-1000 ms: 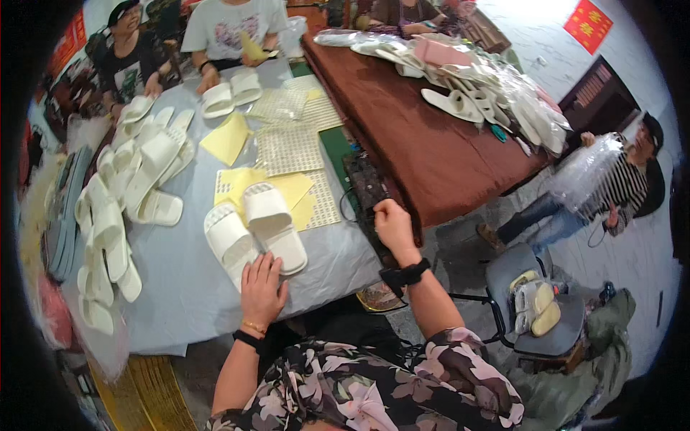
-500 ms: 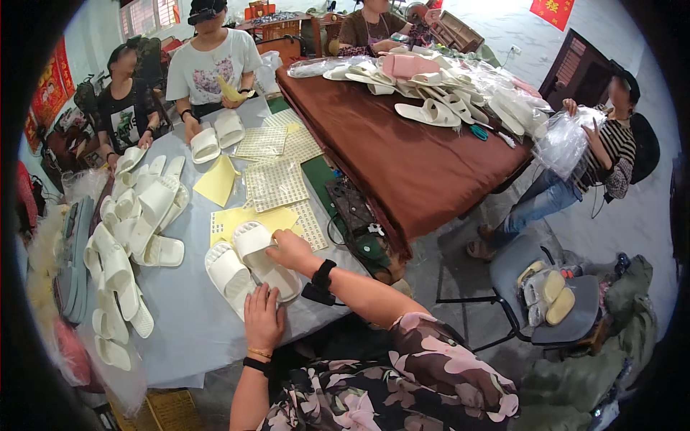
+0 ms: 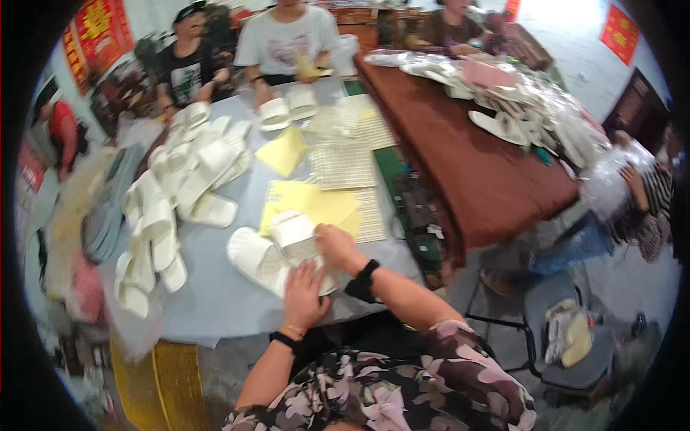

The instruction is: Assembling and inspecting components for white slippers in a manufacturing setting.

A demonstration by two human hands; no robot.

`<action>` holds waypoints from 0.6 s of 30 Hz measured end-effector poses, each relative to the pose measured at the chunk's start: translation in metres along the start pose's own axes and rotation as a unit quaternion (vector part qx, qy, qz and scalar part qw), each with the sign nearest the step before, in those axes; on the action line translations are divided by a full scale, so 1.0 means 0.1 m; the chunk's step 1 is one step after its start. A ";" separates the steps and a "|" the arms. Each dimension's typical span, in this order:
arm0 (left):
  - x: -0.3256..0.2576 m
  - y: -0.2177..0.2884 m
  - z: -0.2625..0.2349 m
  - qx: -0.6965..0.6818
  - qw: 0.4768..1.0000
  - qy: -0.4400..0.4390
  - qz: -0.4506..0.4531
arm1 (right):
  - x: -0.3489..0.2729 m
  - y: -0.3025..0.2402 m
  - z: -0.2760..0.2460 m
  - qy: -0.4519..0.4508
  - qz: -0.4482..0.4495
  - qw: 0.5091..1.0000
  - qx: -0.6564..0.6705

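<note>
A pair of white slide slippers lies side by side on the grey-covered table in front of me, the left slipper (image 3: 253, 253) and the right slipper (image 3: 293, 231). My right hand (image 3: 338, 248) is at the right slipper's outer side, its fingers curled against the strap. Fingers extended, my left hand (image 3: 305, 294) lies across the heel end of the pair, partly covering it. Just beyond the toes are yellow sheets (image 3: 287, 197) and a sheet of small stickers (image 3: 345, 165).
A heap of white slippers (image 3: 212, 161) covers the table's left side. Across the table, a person's hand (image 3: 264, 95) is by another pair. On the right stands a brown-covered table (image 3: 445, 136) with piled slippers; a grey chair (image 3: 539, 316) holds bagged slippers. Another person handles clear plastic (image 3: 611, 179).
My view has swung, so the scene sits farther right in the picture. Both hands stay at the same pair; the right fingers now look more curled at the strap.
</note>
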State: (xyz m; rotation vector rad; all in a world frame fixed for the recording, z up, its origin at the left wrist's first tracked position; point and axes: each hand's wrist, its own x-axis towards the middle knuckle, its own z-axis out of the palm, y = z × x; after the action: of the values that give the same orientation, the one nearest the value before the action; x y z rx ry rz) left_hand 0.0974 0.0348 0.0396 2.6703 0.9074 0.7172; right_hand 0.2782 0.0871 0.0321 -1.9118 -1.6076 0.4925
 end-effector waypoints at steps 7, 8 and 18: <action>0.02 0.00 0.08 0.033 0.999 0.001 0.013 | 0.03 0.03 0.00 0.034 0.001 0.999 -0.018; 0.02 -0.01 0.09 0.045 0.999 0.002 0.009 | 0.01 0.02 -0.02 0.036 -0.004 0.999 -0.004; 0.00 -0.02 0.12 0.067 0.998 0.012 0.009 | 0.00 0.09 -0.24 0.081 -0.020 0.995 0.054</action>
State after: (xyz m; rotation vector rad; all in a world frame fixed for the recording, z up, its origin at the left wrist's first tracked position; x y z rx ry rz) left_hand 0.1026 0.0357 0.0283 2.7949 0.9721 0.7183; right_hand 0.2998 0.0810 0.0445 -1.7883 -1.4813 0.3889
